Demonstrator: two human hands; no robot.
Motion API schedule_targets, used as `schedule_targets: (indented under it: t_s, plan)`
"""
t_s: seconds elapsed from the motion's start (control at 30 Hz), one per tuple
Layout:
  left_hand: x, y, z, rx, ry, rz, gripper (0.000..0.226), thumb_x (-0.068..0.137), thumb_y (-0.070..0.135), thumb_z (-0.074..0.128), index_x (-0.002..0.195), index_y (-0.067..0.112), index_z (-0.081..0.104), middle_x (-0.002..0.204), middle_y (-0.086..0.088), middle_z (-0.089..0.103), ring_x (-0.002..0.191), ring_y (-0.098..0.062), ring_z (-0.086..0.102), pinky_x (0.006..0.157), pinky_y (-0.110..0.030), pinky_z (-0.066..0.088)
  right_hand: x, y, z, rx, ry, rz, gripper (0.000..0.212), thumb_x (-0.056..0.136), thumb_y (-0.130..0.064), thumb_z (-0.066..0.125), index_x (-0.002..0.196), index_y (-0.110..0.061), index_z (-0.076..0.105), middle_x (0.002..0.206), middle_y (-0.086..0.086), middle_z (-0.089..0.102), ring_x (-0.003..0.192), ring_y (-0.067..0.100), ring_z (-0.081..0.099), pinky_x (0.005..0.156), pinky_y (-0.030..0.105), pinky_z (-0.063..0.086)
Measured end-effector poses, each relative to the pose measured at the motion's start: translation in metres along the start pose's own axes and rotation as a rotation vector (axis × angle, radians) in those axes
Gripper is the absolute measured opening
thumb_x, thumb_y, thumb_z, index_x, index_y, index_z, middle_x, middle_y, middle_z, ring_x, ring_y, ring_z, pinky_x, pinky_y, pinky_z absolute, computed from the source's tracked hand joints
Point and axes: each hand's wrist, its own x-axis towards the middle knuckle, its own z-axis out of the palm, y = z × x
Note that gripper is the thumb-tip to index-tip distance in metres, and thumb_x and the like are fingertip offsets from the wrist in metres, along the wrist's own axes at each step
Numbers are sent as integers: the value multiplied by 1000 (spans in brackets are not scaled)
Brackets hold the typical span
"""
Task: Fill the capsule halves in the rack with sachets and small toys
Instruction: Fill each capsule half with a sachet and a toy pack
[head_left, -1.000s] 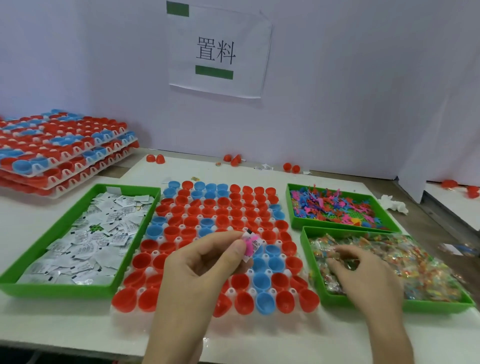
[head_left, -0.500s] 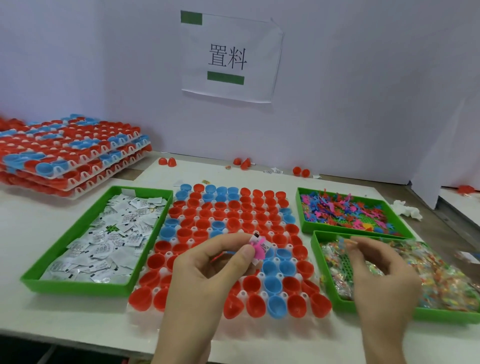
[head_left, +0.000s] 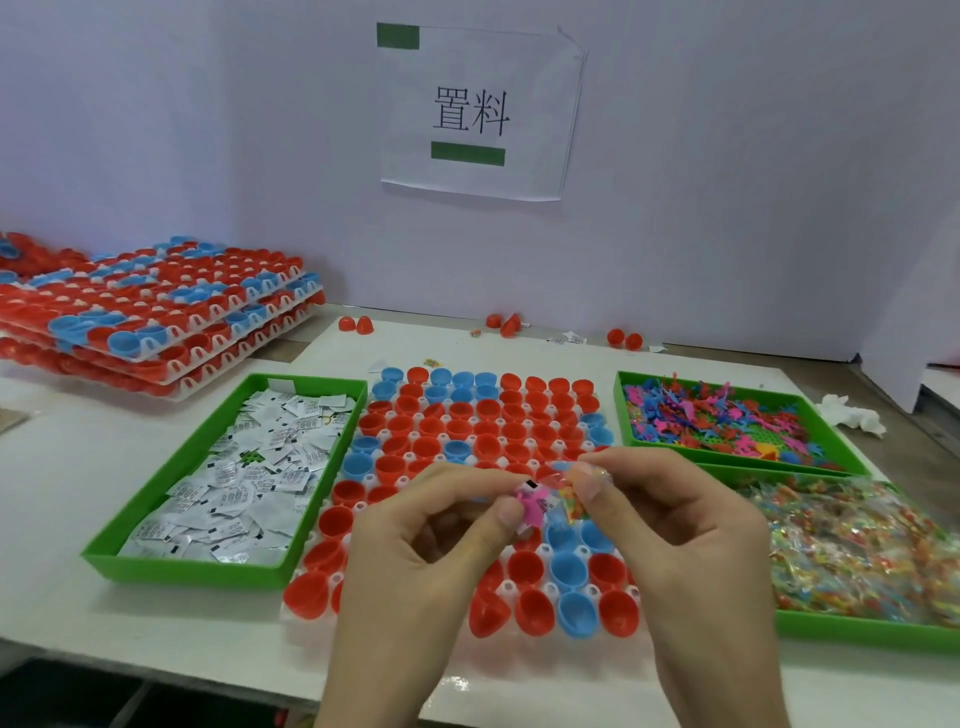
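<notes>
Over rack (head_left: 506, 588), left hand (head_left: 415, 561) pinches toy (head_left: 532, 503).

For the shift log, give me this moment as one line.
left hand pinches pink toy | right hand pinches clear packet | both over capsule rack

Manual packing station in a small factory or assembly workshop. A printed paper sign (head_left: 470, 111) labels the plain partition wall (head_left: 727, 182). Stacked racks of capsule halves (head_left: 156, 306) stand at the worktop's (head_left: 78, 493) far left edge. Green trays (head_left: 197, 569) hold bulk sachets (head_left: 249, 467), small toys (head_left: 717, 421) and wrapped pieces (head_left: 857, 545) either side of the working rack (head_left: 467, 415).
</notes>
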Motion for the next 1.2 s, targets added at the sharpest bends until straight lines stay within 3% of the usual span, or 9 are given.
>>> schedule_targets:
  t_s: [0.33, 0.63, 0.77, 0.87, 0.93, 1.07, 1.17, 1.2]
  plan:
    - [-1, -1, 8, 9, -51, 55, 18, 72, 14, 75, 84, 25, 82, 95, 4, 76, 86, -14, 74, 74, -20, 58, -3, 1, 10, 37, 13, 62, 16, 65, -27, 74, 80, -25, 78, 77, -1, 77, 74, 10, 75, 65, 15, 56]
    - [0, 0, -1, 106, 16, 44, 13, 74, 22, 76, 85, 29, 81, 86, 2, 76, 86, -17, 72, 73, -21, 57, -7, 4, 14, 87, -44, 107, 18, 59, -25, 74, 76, -23, 81, 82, 3, 77, 77, 13, 74, 65, 16, 56]
    - [-1, 2, 0, 30, -27, -34, 13, 74, 23, 76, 84, 31, 81, 87, -1, 76, 86, -19, 73, 73, -22, 57, -10, 5, 19, 120, -7, 113, 33, 51, -50, 86, 74, -28, 81, 77, 4, 77, 73, 15, 74, 63, 18, 58]
    - [-1, 3, -2, 6, -27, -36, 13, 72, 25, 76, 83, 31, 81, 87, 0, 77, 83, -17, 73, 71, -21, 57, -11, 6, 21, 175, 50, 125, 15, 54, -31, 80, 68, -29, 80, 70, 5, 76, 63, 13, 73, 58, 17, 57]
    - [-1, 4, -4, -4, -24, -29, 13, 72, 22, 77, 82, 28, 81, 84, -1, 76, 78, -13, 73, 69, -20, 57, -11, 9, 21, 184, 73, 132, 14, 57, -19, 74, 67, -27, 79, 68, 6, 75, 60, 14, 72, 56, 17, 56]
    - [-1, 3, -7, -23, 7, -30, 13, 69, 21, 78, 80, 27, 81, 81, -3, 76, 77, -14, 72, 68, -19, 56, -6, 10, 11, 82, 78, 89, 14, 65, -23, 74, 78, -24, 78, 75, 5, 77, 67, 13, 74, 61, 17, 57]
    - [-1, 3, -12, -60, 62, -51, 15, 63, 27, 80, 78, 28, 81, 81, -4, 77, 78, -15, 73, 67, -17, 55, 8, 27, -25, -164, 250, -11, 6, 78, -16, 77, 79, -23, 77, 78, -3, 76, 70, 6, 71, 64, 10, 54]
    - [-1, 4, -15, -64, 88, -56, 17, 61, 29, 84, 77, 27, 81, 80, -4, 77, 77, -16, 74, 67, -18, 56, 15, 35, -48, -312, 331, -27, 13, 82, -12, 76, 80, -25, 76, 79, -3, 76, 73, 6, 70, 66, 7, 53]
